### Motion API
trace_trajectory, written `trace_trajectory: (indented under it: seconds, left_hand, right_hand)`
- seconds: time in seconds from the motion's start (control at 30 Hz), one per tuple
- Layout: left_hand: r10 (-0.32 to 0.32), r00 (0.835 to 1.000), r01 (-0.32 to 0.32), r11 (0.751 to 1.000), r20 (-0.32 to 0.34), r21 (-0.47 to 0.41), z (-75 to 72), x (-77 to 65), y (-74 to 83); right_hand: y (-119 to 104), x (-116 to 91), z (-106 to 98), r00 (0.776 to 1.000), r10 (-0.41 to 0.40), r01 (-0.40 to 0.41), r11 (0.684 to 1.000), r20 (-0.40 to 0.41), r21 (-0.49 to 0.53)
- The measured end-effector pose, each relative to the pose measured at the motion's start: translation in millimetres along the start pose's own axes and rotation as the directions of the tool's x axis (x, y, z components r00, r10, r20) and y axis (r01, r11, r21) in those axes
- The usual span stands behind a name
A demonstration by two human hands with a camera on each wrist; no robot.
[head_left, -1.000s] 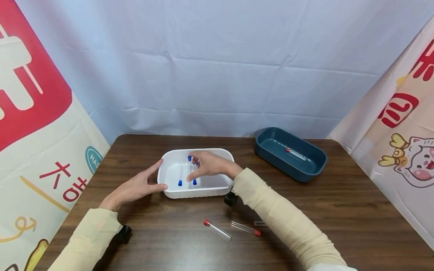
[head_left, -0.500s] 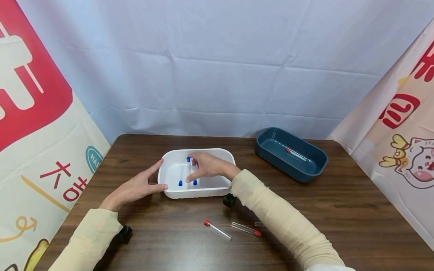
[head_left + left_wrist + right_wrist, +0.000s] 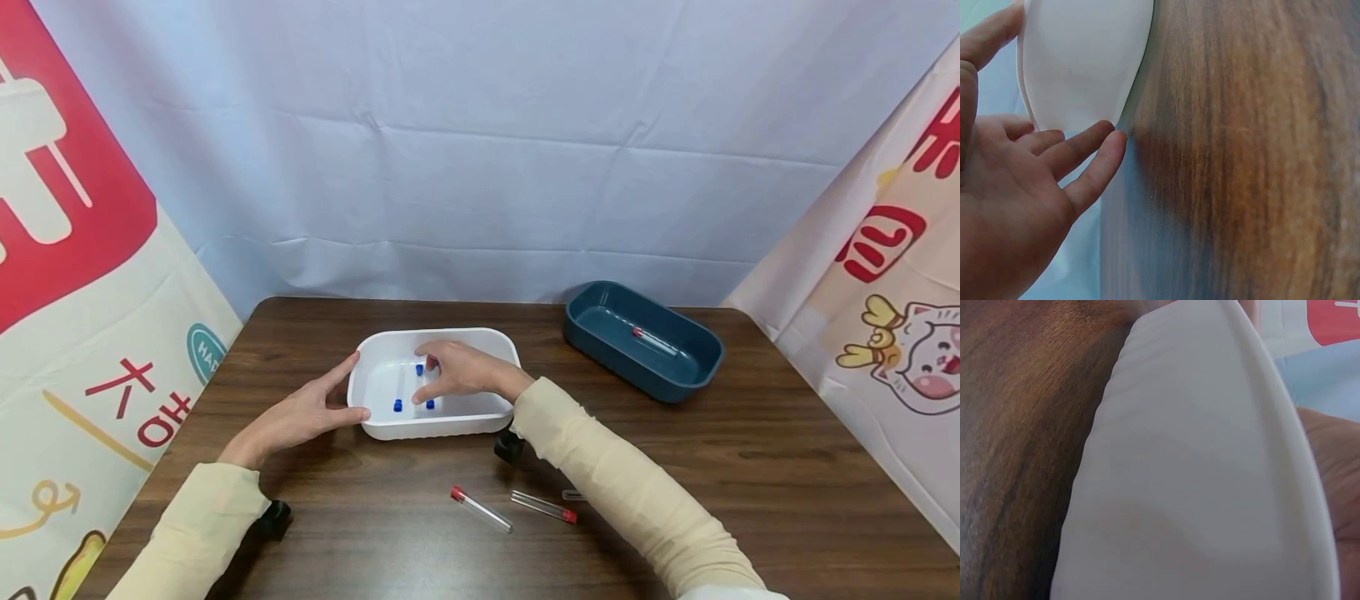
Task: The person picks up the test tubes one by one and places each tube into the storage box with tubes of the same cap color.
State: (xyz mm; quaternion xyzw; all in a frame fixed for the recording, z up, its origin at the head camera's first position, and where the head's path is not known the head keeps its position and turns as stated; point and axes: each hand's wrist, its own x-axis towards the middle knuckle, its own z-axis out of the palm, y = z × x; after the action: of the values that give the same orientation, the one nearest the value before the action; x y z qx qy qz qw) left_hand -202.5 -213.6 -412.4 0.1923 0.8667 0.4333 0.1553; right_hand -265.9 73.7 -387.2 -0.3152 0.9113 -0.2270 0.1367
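Observation:
A white plastic tray (image 3: 495, 421) stands at the middle of the table, with several blue-capped test tubes (image 3: 420, 370) lying inside it. My left hand (image 3: 307, 414) spans the tray's left end, thumb on the near corner and index finger at the far one; in the left wrist view its fingers are extended and fanned against the outer wall. My right hand (image 3: 463, 369) reaches over the right side into the tray, thumb and index finger spread apart just above the tubes. The right hand partly covers the tubes, and the right wrist view shows mainly the tray's outer wall (image 3: 1172, 469).
A dark teal tray (image 3: 645, 379) at the back right holds one red-capped test tube (image 3: 654, 340). In front lie two red-capped test tubes, one on the left (image 3: 483, 511) and one on the right (image 3: 542, 505). Another tube (image 3: 573, 495) is partly under the right forearm.
A blue-capped tube near my right fingers has dropped, its cap now nearer me and clear of the index finger. My left hand and both trays stay where they were.

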Motion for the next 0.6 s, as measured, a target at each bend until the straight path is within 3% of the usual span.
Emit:
trace_trajectory:
  seconds: [0.3,0.6]
  left_hand:
    - [-0.003,1.000,0.003,1.000,-0.006,0.004,0.0,0.3,-0.9]
    - [-0.004,1.000,0.004,1.000,-0.012,0.016,0.7,0.8,-0.2]
  right_hand:
    - [5.2,-10.4,-7.1,0.992,-0.061,0.062,0.998,-0.109,0.005]
    - [3.4,-27.1,-17.3,0.965,-0.048,0.056,0.998,-0.259,0.025]
